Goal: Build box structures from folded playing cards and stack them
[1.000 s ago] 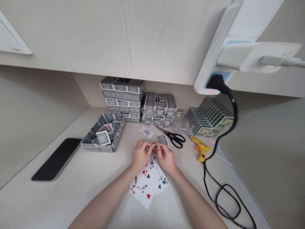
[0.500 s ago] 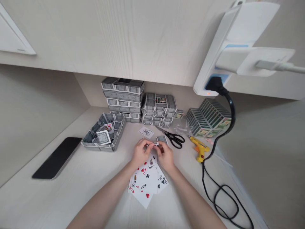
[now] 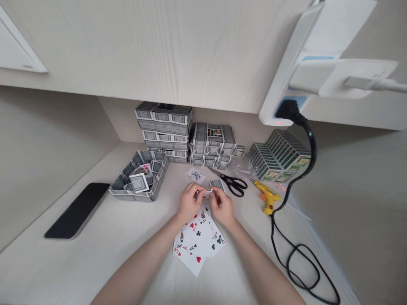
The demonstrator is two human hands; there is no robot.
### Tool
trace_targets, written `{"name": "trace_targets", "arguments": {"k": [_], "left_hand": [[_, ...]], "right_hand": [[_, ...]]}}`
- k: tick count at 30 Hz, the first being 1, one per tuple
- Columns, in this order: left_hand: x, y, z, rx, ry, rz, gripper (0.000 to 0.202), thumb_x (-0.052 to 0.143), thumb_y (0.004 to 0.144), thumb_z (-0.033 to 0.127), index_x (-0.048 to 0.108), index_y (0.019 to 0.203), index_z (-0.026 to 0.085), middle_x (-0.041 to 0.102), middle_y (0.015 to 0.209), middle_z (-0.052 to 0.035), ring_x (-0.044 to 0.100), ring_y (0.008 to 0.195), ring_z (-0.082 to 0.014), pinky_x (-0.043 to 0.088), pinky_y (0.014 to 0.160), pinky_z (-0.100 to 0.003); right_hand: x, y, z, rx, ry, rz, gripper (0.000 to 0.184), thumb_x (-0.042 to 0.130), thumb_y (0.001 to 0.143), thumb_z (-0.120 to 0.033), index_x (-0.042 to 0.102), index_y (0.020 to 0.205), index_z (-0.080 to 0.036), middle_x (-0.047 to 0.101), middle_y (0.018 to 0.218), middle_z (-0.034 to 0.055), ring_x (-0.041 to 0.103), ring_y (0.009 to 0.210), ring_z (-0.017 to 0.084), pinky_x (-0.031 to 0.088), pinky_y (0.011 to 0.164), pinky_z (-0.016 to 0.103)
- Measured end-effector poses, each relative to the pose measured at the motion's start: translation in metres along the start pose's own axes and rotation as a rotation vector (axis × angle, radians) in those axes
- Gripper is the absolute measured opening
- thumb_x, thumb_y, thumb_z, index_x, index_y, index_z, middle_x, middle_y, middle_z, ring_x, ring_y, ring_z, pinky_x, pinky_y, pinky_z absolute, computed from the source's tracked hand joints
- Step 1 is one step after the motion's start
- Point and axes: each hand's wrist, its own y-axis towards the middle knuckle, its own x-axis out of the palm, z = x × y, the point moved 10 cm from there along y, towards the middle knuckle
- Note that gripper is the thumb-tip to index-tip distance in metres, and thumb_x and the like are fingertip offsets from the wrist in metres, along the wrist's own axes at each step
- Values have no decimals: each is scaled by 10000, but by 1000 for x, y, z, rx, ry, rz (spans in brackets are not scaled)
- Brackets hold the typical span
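Between the fingertips of my left hand [image 3: 190, 201] and my right hand [image 3: 222, 205] is a small playing card [image 3: 208, 192], which looks folded. Both hands pinch it, one at each side, just above the desk. Below them a loose spread of playing cards [image 3: 199, 241] lies face up, hearts and clubs among them. Just behind my fingers a grey-backed card [image 3: 217, 184] rests on the desk, partly hidden by my right hand. A joker card [image 3: 196, 175] lies behind my left hand.
Black scissors [image 3: 234, 185] and a yellow glue gun [image 3: 267, 197] with a black cord lie to the right. At the left are a card-built tray [image 3: 152, 195] and a black phone-like slab [image 3: 78, 209]. Stacked card boxes [image 3: 165, 127] and green card packs [image 3: 280, 154] stand behind, under a power strip [image 3: 286, 72].
My hands stay almost in place, still pinching the card; its face shows slightly more between my fingers. The whole view has shifted a little.
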Motion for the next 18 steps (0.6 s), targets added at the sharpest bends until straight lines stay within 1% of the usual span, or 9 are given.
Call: {"name": "trace_targets", "arguments": {"k": [3,5,9,15,18], "left_hand": [[1,-1,3,26,24,-8,122,499,829,239,543,729,187,573,731,-14,542,743,-147,424,664,-268],[3,-2,5,45,37,-20,126,488,837,235,542,733,189,570,731,-16,538,749,-151,423,671,-274],[5,-3,9,71,50,-36,134,494,837,248,545,726,192,572,727,-18,534,744,-156,419,670,-280],[4,-3,9,65,47,-29,127,509,829,252,559,729,192,580,723,-17,537,751,-153,416,663,-272],[4,-3,8,65,44,-25,126,505,830,250,563,735,190,583,726,-20,538,753,-154,418,664,-274]], "right_hand": [[1,0,-2,-11,30,-17,219,487,817,-272,576,990,-172,637,646,12,541,490,126,446,486,234],[0,0,-2,-5,38,-4,214,507,813,-305,590,961,-175,629,624,10,545,494,128,448,489,235],[-3,0,3,37,39,38,208,463,844,-326,609,896,-187,663,700,33,588,542,138,474,538,249],[1,-1,3,54,27,-23,218,431,853,-298,597,937,-184,659,655,22,599,525,139,479,525,241],[0,-1,4,57,21,-16,208,448,837,-277,592,949,-177,664,658,20,611,541,141,491,550,246]]}}
